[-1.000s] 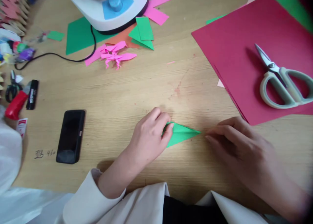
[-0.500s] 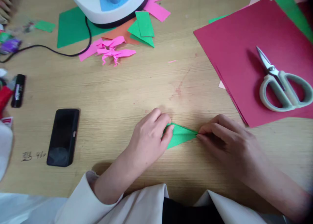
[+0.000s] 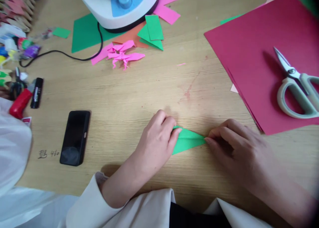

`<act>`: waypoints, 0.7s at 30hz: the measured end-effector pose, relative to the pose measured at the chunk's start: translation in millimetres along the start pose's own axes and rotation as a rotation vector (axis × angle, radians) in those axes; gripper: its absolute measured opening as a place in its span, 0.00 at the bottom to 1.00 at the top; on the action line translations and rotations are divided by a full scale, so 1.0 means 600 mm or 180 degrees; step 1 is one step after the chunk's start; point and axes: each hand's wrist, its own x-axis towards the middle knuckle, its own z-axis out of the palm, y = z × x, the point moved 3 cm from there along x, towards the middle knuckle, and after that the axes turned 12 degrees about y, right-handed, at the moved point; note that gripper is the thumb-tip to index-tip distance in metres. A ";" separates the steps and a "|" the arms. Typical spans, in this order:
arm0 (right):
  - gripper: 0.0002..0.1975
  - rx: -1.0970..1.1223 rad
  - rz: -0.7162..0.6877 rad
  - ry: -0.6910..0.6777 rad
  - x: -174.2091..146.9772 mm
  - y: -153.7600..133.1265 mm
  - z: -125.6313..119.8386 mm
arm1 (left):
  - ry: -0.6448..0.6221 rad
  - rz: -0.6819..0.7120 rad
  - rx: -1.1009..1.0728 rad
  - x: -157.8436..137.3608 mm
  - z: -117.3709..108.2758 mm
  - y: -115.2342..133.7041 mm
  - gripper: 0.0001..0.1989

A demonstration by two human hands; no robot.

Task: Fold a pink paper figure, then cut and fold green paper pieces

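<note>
A small folded piece of green paper [image 3: 187, 142] lies low over the wooden table, narrowing to a point on its right and showing a crease along its length. My left hand [image 3: 159, 135] grips its wider left end, thumb on top and fingers curled at the upper edge; that end is partly covered. The pointed right tip is pinched between thumb and fingers of my right hand [image 3: 236, 145]. Pink folded paper figures [image 3: 124, 55] rest farther back on the table.
Scissors [image 3: 296, 85] lie on red paper sheets [image 3: 244, 45] at right. A black phone [image 3: 74, 138], a glue stick [image 3: 37, 93] and a red-handled tool [image 3: 20, 103] are at left. Behind stands a white lamp base [image 3: 104, 13] with a black cord [image 3: 67, 57]. A white sleeve [image 3: 15, 148] shows at left.
The camera view has swung left, so everything sits farther right in the picture. Both hands keep hold of the green paper, its upper fold looking slightly flatter.
</note>
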 end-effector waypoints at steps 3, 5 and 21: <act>0.10 -0.0019 0.0007 0.0041 0.001 0.000 0.002 | -0.0003 -0.0013 0.0013 0.001 -0.001 0.001 0.05; 0.10 -0.0025 0.0007 0.0046 0.001 -0.001 0.003 | -0.0014 -0.0017 0.0031 0.001 -0.001 0.001 0.04; 0.10 -0.0087 -0.0034 0.0106 0.003 -0.001 0.004 | 0.0021 -0.0455 -0.0080 0.004 -0.002 -0.002 0.09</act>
